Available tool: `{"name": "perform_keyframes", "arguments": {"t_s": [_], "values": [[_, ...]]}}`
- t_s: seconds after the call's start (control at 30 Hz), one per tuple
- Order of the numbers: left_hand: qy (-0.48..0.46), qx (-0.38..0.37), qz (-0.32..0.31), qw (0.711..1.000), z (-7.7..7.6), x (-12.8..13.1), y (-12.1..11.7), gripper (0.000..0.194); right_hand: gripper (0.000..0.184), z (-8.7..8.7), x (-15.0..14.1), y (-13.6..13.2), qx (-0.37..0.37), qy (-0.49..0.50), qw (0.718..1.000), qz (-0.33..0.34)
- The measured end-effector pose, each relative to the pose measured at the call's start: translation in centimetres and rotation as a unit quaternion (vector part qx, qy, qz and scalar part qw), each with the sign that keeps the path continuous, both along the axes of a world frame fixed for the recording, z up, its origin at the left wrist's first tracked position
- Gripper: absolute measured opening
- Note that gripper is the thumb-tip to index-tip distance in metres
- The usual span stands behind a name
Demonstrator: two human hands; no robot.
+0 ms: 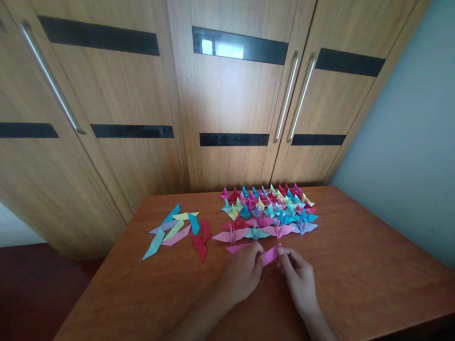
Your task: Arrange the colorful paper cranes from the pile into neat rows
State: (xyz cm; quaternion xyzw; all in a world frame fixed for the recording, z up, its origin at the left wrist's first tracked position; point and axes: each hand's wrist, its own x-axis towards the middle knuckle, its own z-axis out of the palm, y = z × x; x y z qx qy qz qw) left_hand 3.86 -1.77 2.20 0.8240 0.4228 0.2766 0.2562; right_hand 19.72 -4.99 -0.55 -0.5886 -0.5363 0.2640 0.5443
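Observation:
Between my two hands is a pink folded paper piece (270,255), held just above the table near the front row of cranes. My left hand (246,268) pinches it near the middle, and one pink end pokes out past the left side of that hand. At its right end, the fingertips of my right hand (297,274) are closed on the paper. Just beyond my hands stand many folded paper cranes (256,233) in several colours, set close together in rows. My fingers partly cover the paper's middle.
Left of the cranes lies a loose group of flat folded paper strips (176,232) in blue, yellow, pink, green and red. Everything rests on a reddish-brown wooden table (361,263). Behind it rises a wooden wardrobe (232,98) with metal handles; a pale wall (419,153) is at right.

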Motion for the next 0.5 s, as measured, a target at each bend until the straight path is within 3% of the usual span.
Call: {"name": "perform_keyframes", "arguments": {"t_s": [0.17, 0.27, 0.37, 0.5], "values": [[0.043, 0.085, 0.046, 0.994, 0.2, 1.8, -0.5, 0.023, 0.043, 0.1, 2.7, 1.0, -0.036, -0.083, 0.996, -0.014], [0.091, 0.126, 0.004, 0.988, -0.4, 2.9, -1.7, 0.038, 0.038, -0.2, 3.8, 1.6, -0.089, -0.167, 0.981, -0.042], [0.127, 0.138, -0.041, 0.981, -1.6, 3.9, -2.9, 0.043, 0.032, -0.4, 3.9, 1.9, -0.168, -0.291, 0.938, -0.081], [0.146, 0.14, -0.035, 0.979, -2.7, 4.6, -3.5, 0.049, 0.032, -0.3, 3.3, 1.7, -0.236, -0.378, 0.89, -0.102]]}}
